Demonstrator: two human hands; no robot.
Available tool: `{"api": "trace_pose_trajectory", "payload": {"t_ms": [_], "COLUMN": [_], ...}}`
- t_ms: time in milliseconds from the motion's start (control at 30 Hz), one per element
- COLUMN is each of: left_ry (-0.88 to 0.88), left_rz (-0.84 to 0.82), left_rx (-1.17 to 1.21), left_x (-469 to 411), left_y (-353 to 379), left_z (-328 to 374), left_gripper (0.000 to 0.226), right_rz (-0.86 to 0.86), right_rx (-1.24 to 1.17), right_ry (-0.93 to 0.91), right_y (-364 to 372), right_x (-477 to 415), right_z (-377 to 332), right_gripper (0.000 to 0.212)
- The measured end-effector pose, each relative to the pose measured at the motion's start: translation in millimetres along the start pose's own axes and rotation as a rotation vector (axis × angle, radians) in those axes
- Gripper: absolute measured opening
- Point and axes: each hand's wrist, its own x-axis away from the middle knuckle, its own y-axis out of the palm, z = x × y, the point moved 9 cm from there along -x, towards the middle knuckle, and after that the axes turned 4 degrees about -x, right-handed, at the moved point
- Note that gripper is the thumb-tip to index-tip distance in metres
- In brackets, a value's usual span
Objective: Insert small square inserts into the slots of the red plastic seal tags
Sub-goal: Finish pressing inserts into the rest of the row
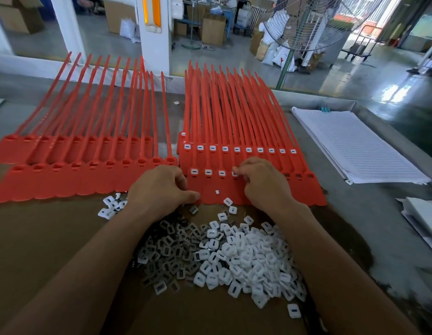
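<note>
Two banks of red seal tags lie side by side on the table: a left bank [72, 170] with empty slots and a right bank [234, 151] whose back row holds white inserts. In the right bank's front row, three slots show white inserts [208, 172]. My right hand [260, 182] pinches a white insert [235, 174] at the fourth slot. Curled fingers of my left hand [159, 189] rest at the front row's left edge; anything inside them is hidden. A heap of loose white square inserts [234, 259] lies between my forearms.
A stack of lined paper sheets [355, 146] lies to the right of the tags, more white sheets [422, 218] at the far right edge. A few stray inserts [111, 206] sit left of my left hand. A standing fan [306, 22] is beyond the table.
</note>
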Motion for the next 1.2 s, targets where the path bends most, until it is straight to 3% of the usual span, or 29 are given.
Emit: {"api": "trace_pose_trajectory", "payload": {"t_ms": [367, 833, 1200], "left_ry": [0.013, 0.021, 0.027], "left_rz": [0.001, 0.008, 0.002], "left_rx": [-0.006, -0.028, -0.018], "left_x": [0, -1, -2], "left_y": [1, 1, 0], "left_z": [-1, -2, 0], "left_gripper": [0.026, 0.027, 0.026], "right_rz": [0.034, -0.057, -0.092], "right_rx": [-0.119, -0.018, -0.282], "right_ry": [-0.042, -0.03, -0.06], "right_y": [-11, 0, -21], "right_x": [7, 6, 9], "right_z": [3, -3, 1], "right_gripper": [0.037, 0.039, 0.026]}}
